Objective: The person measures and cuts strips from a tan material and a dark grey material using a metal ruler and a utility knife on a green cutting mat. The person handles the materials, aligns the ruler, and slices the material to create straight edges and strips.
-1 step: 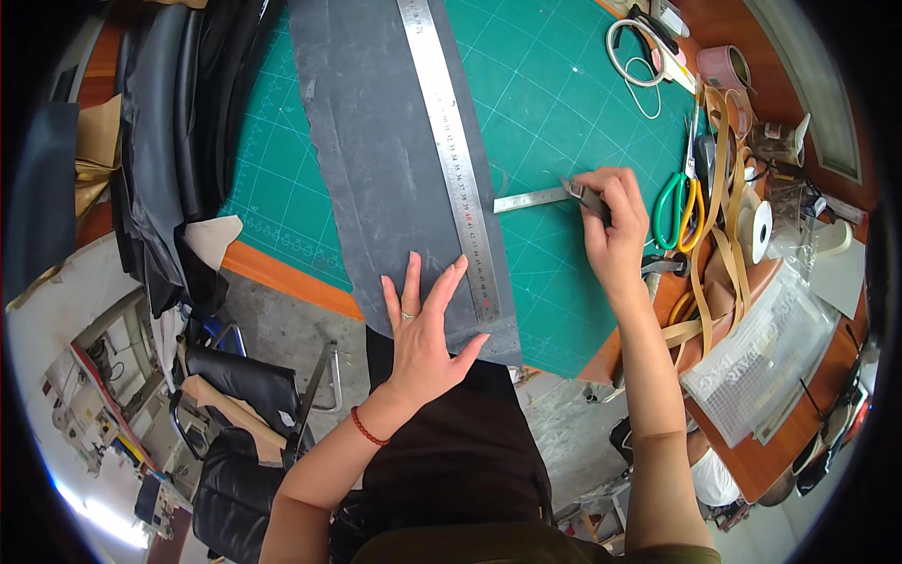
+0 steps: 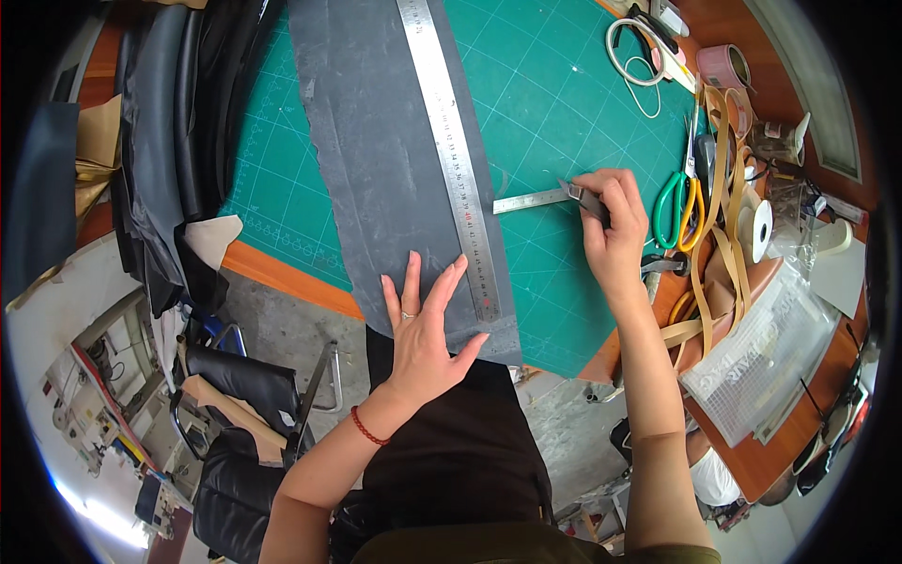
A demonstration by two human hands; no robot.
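Left hand: spread open, palm down, its (image 2: 425,343) index fingertip at the long ruler's left edge, thumb on the sheet just below the ruler's near end.
Right hand: closed around a grey utility cutter (image 2: 590,201); the hand (image 2: 617,226) is over the mat, right of the sheet, the blade tip pointing up-left.
Dark grey sheet (image 2: 376,169): flat under the left hand, its long axis running from the upper rim toward the person, leaning rightward at the near end.
Long steel ruler (image 2: 442,103): lengthwise on the sheet, near its right edge and roughly parallel to it.
Short steel ruler (image 2: 528,200): nearly crosswise, between sheet and cutter; whether the right hand touches it cannot be told.
Sheet edges: left one ragged, right one straighter, near one by the table's front edge.
Green cutting mat (image 2: 554,103): gridded room from the sheet's right edge to the scissor handles (image 2: 659,214).
Left side: dark draped material (image 2: 193,141).
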